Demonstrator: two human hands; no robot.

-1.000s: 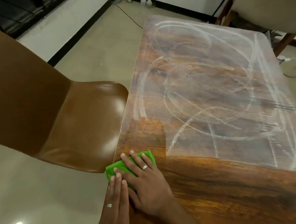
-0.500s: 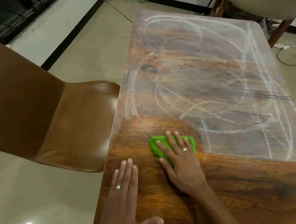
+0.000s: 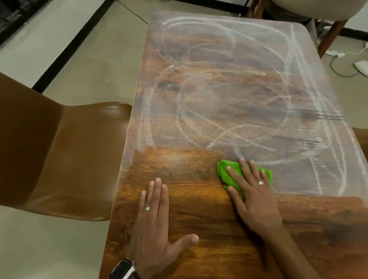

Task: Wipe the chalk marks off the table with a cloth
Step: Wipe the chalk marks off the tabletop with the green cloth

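Head view: right hand [image 3: 253, 195] flat, fingers spread, pressing folded green cloth [image 3: 230, 175] onto chalk-marked wooden desk [image 3: 196, 205]; left hand [image 3: 154, 220] flat, empty, lower centre.

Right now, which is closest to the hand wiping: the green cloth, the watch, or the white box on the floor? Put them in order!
From the right hand:
1. Green cloth, right under its fingers.
2. Watch, on the other wrist, near left.
3. White box, on the floor, far right.
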